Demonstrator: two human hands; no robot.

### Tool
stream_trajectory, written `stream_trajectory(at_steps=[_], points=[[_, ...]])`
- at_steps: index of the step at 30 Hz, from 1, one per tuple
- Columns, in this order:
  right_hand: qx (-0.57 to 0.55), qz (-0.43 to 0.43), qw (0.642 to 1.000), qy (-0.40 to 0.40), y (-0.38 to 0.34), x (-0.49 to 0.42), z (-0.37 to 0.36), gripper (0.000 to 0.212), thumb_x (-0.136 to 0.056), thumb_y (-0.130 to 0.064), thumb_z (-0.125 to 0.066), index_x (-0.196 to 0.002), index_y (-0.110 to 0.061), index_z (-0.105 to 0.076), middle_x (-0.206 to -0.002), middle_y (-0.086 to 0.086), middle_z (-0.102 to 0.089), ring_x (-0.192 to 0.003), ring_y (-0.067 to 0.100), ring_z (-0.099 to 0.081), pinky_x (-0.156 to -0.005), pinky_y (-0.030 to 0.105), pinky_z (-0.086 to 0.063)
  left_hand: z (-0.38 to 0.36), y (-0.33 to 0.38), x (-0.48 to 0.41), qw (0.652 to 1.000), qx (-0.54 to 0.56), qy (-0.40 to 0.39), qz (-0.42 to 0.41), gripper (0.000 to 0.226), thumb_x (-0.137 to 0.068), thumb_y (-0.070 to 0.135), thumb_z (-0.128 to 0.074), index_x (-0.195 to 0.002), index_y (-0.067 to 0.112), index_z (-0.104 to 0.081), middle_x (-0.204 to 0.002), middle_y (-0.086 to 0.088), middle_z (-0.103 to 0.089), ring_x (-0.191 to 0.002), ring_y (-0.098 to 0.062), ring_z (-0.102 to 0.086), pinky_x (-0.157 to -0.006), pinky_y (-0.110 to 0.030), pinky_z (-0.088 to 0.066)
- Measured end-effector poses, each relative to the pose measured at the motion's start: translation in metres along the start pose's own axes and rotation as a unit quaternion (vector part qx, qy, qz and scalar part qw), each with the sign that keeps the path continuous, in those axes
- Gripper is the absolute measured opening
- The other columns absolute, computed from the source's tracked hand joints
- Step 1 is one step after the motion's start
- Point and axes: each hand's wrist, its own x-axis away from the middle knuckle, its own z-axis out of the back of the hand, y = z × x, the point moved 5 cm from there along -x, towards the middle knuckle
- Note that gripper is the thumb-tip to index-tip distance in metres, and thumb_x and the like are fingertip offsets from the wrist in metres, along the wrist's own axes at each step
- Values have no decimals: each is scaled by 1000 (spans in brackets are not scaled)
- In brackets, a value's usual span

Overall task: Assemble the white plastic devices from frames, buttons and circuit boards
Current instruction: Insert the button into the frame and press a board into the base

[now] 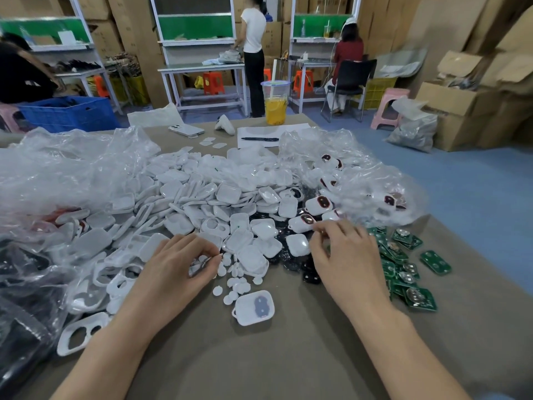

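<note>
Left hand (184, 267) pinches a small part, right hand (343, 249) curls, contents unclear; light, slippery buttons (235, 285) want fingertip edge-grips.

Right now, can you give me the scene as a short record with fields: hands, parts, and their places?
left hand: fingers pinched over the small white buttons
right hand: at the pile's edge, contents unclear
open frame: lies alone in front, between the hands
circuit boards: green, heaped at right
white shells: big pile, centre
</note>
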Motion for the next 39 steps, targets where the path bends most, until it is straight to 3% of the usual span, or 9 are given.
stream_trajectory(at_steps=[3,10,13,16,18,21,25,34,39], points=[[32,1,998,-61,0,20,-8,36,-101,-45,-38,-127,-31,-58,-132,-5,-57,-122,20,-46,-102,36,-32,0,-1,1,1000,5,-1,2,12,-92,34,-68,-85,39,-59,-89,27,-61,-100,4,-52,-87,-9,-31],[35,43,996,-64,-3,29,-2,33,-103,-43,-41,-123,-27,-62,-127,-5,-59,-118,19,-47,-102,32,-35,1,-2,1,1000,11,-1,9,12,-91,35,-68,-84,39,-60,-96,28,-61,-101,4,-52,-86,-8,-32],[21,25,999,-12,-6,27,9,30,-103,-35,-45,-118,-23,-68,-122,-1,-64,-114,21,-51,-101,36,-37,1,-2,1,1000,15,1,9,12,-91,34,-69,-83,38,-60,-101,27,-60,-101,4,-52,-86,-7,-31],[52,-68,994,69,8,33,26,28,-97,-29,-56,-121,-19,-69,-125,8,-66,-118,31,-55,-106,47,-36,1,-2,1,1000,20,2,6,9,-90,41,-65,-83,39,-60,-101,25,-60,-102,1,-52,-85,-8,-32],[90,-121,988,27,17,41,24,39,-96,-29,-56,-134,-18,-61,-138,14,-57,-130,35,-48,-113,49,-30,1,-3,1,1000,23,2,6,13,-91,50,-57,-83,40,-60,-101,26,-60,-102,0,-52,-85,-10,-33],[91,-105,990,-37,18,43,14,43,-101,-26,-46,-144,-23,-48,-144,6,-50,-133,27,-43,-111,39,-31,1,-4,0,1000,21,8,-6,21,-93,55,-46,-84,40,-58,-99,28,-59,-100,-1,-53,-86,-10,-33],[49,-57,996,-46,11,36,13,42,-104,-21,-40,-144,-31,-43,-141,-5,-50,-127,19,-43,-104,33,-35,1,-5,0,1000,21,9,-12,20,-96,53,-44,-85,41,-56,-96,25,-62,-98,-4,-55,-87,-12,-33],[31,-47,998,20,6,27,25,34,-103,-21,-43,-133,-26,-58,-112,-3,-70,-104,24,-61,-95,39,-38,1,-5,1,1000,21,17,-13,24,-103,49,-42,-90,40,-60,-103,26,-62,-103,-3,-55,-90,-12,-33],[-232,14,970,65,-15,10,29,27,-102,-27,-45,-122,-34,-63,-86,-21,-66,-67,-3,-54,-64,12,-38,11,11,-2,981,-108,126,-96,33,-101,33,-42,-93,17,-70,-87,10,-64,-81,-22,-61,-90,-34,-38]])
